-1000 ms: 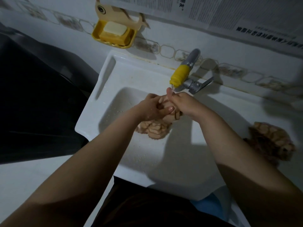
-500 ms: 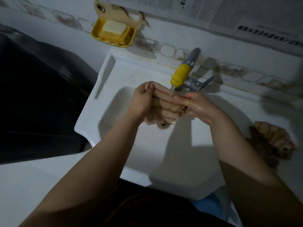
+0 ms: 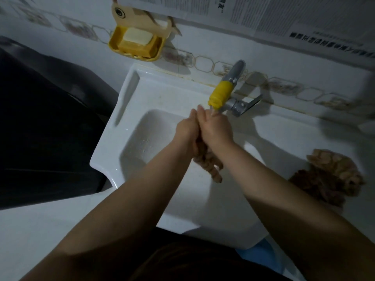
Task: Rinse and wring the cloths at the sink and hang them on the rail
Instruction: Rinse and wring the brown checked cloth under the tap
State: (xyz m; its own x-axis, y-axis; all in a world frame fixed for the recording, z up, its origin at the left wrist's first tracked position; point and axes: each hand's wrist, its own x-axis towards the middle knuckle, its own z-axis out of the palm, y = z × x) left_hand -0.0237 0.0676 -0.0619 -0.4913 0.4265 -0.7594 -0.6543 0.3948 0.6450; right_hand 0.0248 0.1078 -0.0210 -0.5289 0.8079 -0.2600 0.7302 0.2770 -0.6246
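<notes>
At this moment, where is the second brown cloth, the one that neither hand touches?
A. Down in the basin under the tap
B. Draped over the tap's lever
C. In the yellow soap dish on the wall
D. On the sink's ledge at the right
D: the second cloth lies bunched on the sink ledge, right of the right hand and left hand.

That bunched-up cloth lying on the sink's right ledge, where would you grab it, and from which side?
Take the cloth on the ledge from above, fingers closing over its raised, lumpy top. It lies in a loose heap on the flat rim of the sink, with no edge or corner clearly showing, so the high middle is probably the surest hold. Both hands are busy with another cloth now.
</notes>
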